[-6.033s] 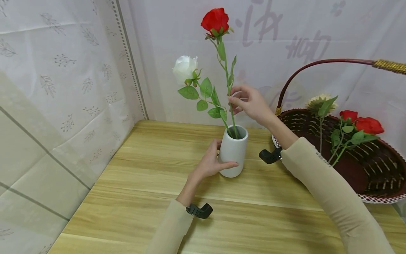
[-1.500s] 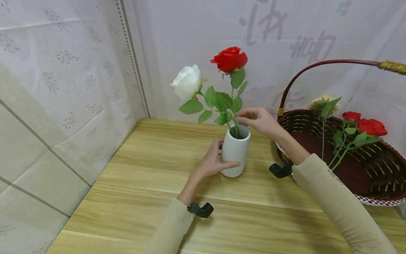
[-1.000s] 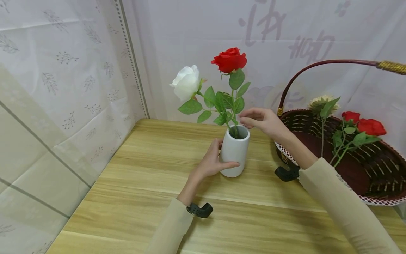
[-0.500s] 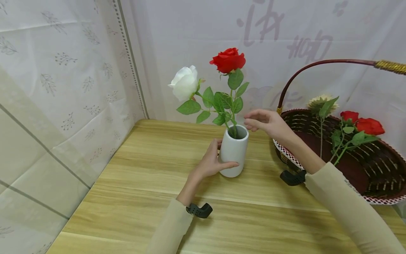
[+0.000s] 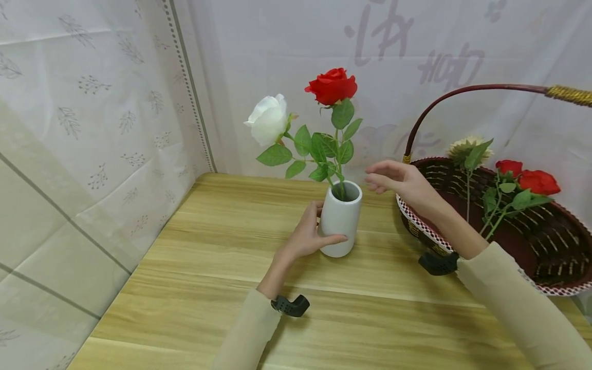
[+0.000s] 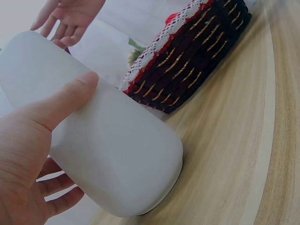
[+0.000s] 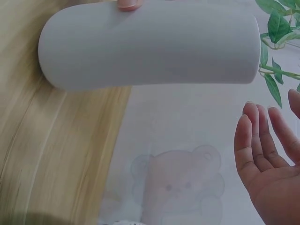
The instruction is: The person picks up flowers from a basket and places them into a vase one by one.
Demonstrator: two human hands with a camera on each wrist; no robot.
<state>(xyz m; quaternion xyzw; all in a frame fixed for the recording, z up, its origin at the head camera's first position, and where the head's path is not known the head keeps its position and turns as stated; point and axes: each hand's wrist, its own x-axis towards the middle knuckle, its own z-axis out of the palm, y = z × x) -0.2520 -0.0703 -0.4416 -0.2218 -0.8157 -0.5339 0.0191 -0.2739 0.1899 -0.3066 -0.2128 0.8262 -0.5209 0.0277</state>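
A white vase (image 5: 341, 223) stands upright on the wooden table, holding a white rose (image 5: 268, 121) that leans left and a taller red rose (image 5: 332, 86). My left hand (image 5: 303, 234) grips the vase from the left, its thumb (image 6: 70, 98) across the front and its fingers partly hidden behind. To the right of the rim, my right hand (image 5: 402, 181) hovers with loosely bent fingers and nothing in them. In the right wrist view, a gap separates its fingertips (image 7: 243, 123) from the vase and the green leaves (image 7: 278, 26).
A dark brown wicker basket (image 5: 513, 252) with a tall arched handle (image 5: 472, 91) stands on the right. Inside lie red roses (image 5: 538, 182) and a pale cream flower (image 5: 462, 149). Printed cloth (image 5: 282, 41) hangs behind and to the left of the table (image 5: 208, 241).
The right hand has lowered the red rose deeper into the vase, let go of its stem and drawn away to the right. The left hand has kept its grip on the vase.
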